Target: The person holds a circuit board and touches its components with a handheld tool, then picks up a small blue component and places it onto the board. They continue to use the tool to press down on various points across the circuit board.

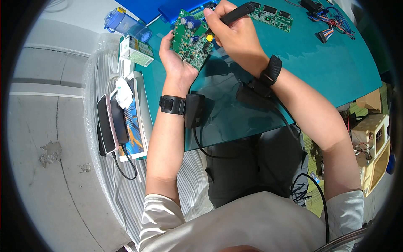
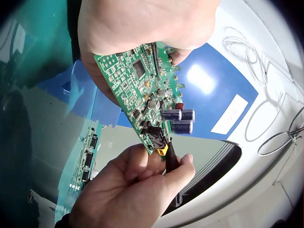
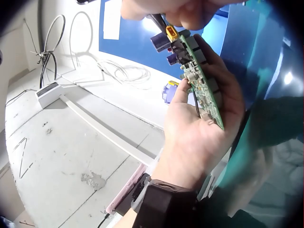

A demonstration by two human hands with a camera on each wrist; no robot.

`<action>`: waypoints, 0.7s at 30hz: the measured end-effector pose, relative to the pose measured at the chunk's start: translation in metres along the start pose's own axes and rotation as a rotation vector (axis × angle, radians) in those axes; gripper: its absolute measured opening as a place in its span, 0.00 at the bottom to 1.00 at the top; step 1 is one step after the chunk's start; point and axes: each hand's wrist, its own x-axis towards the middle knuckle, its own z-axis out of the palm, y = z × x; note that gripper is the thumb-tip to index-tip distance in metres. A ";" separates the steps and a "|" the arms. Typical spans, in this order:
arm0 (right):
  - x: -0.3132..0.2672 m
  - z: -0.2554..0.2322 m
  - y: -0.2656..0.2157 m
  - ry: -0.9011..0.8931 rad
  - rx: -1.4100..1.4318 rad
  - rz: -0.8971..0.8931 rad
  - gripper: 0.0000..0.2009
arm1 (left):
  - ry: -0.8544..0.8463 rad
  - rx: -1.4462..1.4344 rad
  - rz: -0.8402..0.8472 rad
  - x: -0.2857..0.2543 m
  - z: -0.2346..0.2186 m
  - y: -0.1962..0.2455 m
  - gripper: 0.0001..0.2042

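A green circuit board [image 1: 192, 42] with blue cylindrical capacitors [image 2: 182, 126] and a yellow connector [image 3: 172, 33] is held up, tilted, above the table. My left hand [image 1: 178, 67] grips it by its edges, thumb on one side and fingers behind, as the right wrist view shows. My right hand [image 1: 240, 38] pinches a black pen-like tool [image 1: 237, 14], whose narrow end meets the board beside the yellow connector and capacitors. In the left wrist view the fingers of my right hand [image 2: 129, 185] are at that same board edge. Whether the tip touches a part cannot be made out.
A second green board [image 1: 272, 18] and bundled wires [image 1: 333, 25] lie on the teal table [image 1: 336, 71]. To the left stand a blue bottle [image 1: 128, 26], a small carton [image 1: 137, 51] and a phone [image 1: 107, 123]. A blue bin [image 1: 145, 7] is behind.
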 end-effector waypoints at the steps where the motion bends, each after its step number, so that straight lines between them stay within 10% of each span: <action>1: 0.000 0.000 -0.001 -0.011 0.008 0.004 0.15 | 0.018 0.011 0.003 -0.001 0.001 0.000 0.21; 21: 0.001 0.000 0.000 0.028 0.019 0.033 0.13 | 0.039 0.054 -0.017 -0.003 0.007 0.000 0.20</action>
